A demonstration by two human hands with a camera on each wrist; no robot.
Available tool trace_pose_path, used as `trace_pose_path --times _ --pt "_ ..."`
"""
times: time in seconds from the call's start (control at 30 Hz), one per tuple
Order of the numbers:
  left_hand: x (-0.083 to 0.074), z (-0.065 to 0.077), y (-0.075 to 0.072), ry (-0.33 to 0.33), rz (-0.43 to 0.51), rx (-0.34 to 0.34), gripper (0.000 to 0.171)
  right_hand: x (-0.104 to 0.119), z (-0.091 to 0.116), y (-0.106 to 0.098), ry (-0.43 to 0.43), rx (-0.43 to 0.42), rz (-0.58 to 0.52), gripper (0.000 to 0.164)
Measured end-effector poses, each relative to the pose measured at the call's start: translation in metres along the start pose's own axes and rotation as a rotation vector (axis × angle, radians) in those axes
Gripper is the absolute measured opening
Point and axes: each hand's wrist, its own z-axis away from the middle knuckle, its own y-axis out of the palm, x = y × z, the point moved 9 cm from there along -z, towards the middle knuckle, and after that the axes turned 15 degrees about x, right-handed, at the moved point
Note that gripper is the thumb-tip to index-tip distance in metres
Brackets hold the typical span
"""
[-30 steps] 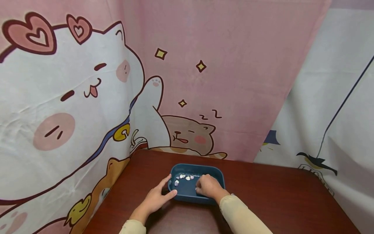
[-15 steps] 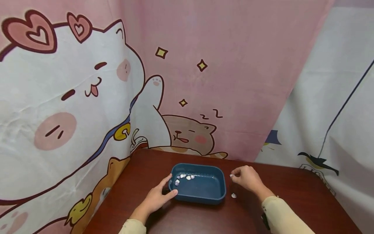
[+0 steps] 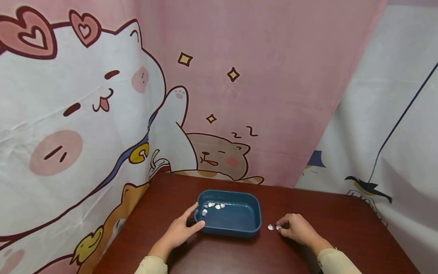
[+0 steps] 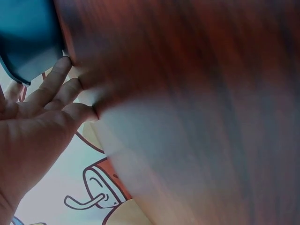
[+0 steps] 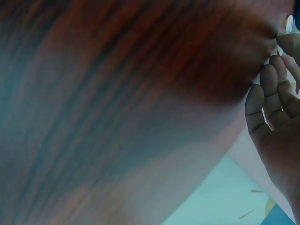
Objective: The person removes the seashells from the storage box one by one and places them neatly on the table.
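Observation:
A blue rectangular plastic bin (image 3: pixel 227 230) stands on the table, with several small white-and-purple shell-like pieces (image 3: pixel 218 206) along its far left inside. At the bin's left end rests my left hand (image 3: pixel 179 230), thumb against the near rim and forefinger at the far side. Its fingers look fairly straight and spread in the left wrist view. To the right of the bin, my right hand (image 3: pixel 301 230) pinches one small whitish shell-like piece (image 3: pixel 278 227) at table level. Just left of its fingertips lies a similar piece (image 3: pixel 270 227). In the right wrist view the pinch is partly hidden.
The dark red wooden table (image 3: pixel 219 253) extends around the bin. Behind it and along its left side hangs a pink and white cloth (image 3: pixel 267 95) printed with cartoon animals. A white cloth (image 3: pixel 400 125) hangs at the right.
My right hand has come out of the bin, moved right with a piece, and lowered to the table beside another piece. My left hand stays at the bin's left end.

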Motion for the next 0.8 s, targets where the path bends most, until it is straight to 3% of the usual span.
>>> trace_pose_path --times 0.47,0.8 --pt "0.0005 0.0 0.0005 -0.011 0.001 0.005 0.086 -0.0013 -0.0033 0.0042 -0.08 0.048 -0.089 0.015" --pt "-0.0003 0.0006 0.0002 -0.007 0.005 0.008 0.085 -0.0007 -0.0029 0.0061 -0.071 0.058 -0.118 0.016"
